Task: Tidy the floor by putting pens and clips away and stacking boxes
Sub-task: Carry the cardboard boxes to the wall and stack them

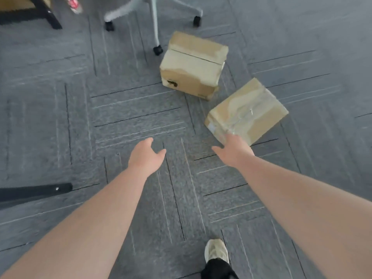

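Two taped cardboard boxes lie on the grey carpet. The far box sits beside a chair wheel. The near box lies turned at an angle, to the right of centre. My right hand reaches out with fingers spread, its fingertips at the near box's front left corner; I cannot tell whether they touch it. My left hand hovers open over bare carpet, well left of the near box, holding nothing. No pens or clips are visible.
An office chair base with castors stands behind the far box. A black desk leg is at top left, and a black bar lies at the left edge. My shoe is at the bottom. Another person's shoe shows at the top.
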Tool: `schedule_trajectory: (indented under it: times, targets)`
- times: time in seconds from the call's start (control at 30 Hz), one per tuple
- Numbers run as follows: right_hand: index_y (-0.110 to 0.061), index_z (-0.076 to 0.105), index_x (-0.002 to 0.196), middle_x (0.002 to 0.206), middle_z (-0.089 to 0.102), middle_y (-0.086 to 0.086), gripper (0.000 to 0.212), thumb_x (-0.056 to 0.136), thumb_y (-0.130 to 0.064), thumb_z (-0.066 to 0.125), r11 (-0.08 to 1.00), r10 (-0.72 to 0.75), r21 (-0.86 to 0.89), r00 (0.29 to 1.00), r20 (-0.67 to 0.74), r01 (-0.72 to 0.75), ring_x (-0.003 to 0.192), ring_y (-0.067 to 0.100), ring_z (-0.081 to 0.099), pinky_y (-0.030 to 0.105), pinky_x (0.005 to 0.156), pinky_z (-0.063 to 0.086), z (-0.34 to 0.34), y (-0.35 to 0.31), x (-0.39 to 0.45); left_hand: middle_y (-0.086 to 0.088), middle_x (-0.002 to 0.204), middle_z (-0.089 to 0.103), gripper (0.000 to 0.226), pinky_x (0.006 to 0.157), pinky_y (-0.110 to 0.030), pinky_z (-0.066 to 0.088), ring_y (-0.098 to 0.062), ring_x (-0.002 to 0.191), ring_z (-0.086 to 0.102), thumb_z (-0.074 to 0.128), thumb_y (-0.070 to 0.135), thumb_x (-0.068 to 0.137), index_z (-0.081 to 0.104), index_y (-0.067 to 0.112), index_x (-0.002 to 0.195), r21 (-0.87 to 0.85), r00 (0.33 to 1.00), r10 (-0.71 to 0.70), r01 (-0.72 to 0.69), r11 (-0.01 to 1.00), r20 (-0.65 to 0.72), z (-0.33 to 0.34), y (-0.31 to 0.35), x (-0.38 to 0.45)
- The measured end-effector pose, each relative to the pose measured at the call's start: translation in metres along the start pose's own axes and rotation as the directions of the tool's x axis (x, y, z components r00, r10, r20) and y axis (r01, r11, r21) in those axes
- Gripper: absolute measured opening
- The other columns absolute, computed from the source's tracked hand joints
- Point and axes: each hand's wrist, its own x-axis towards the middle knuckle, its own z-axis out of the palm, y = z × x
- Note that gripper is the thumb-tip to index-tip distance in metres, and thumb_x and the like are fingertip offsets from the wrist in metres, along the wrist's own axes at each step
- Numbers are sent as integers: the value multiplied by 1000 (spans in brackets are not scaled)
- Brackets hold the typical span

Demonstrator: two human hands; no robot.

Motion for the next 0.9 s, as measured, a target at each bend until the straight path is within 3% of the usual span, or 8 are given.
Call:
schedule_trajectory:
  times: [0.2, 0.5, 0.77, 0.9]
  targets:
    - [-16, 32, 144, 132, 51, 10, 66, 90, -50, 53, 992, 121, 40, 991, -64, -119, 112, 32, 56, 48, 89, 52, -69, 65, 60, -2, 157, 28, 69, 105, -38, 37, -23, 141, 32, 52, 43, 93, 24, 17, 151, -43, 995, 72, -70, 997, 66, 56, 105, 42]
    - [-20, 32, 143, 134, 49, 8, 65, 90, -51, 54, 987, 155, -30, 985, -72, -157, 118, 32, 52, 47, 90, 50, -127, 107, 146, 0, 160, 18, 78, 111, -43, 33, -23, 144, 25, 51, 46, 93, 10, 21, 154, -71, 988, 91, -83, 994, 124, 109, 172, 104]
    - [-20, 34, 139, 130, 52, 6, 61, 90, -51, 53, 993, 26, -116, 1000, 18, -23, 114, 31, 53, 43, 83, 51, -139, 142, 233, -4, 157, 24, 76, 107, -41, 36, -24, 142, 29, 52, 45, 93, 15, 16, 153, -40, 994, -19, 23, 999, 104, 155, 223, 144]
    - [-22, 26, 148, 144, 42, 5, 69, 91, -51, 53, 981, -89, -166, 993, 73, 100, 130, 29, 43, 44, 91, 45, -152, 167, 281, -6, 155, 29, 76, 106, -41, 35, -25, 140, 32, 55, 43, 92, 18, 15, 152, -105, 985, -170, 171, 980, 11, 189, 243, 157]
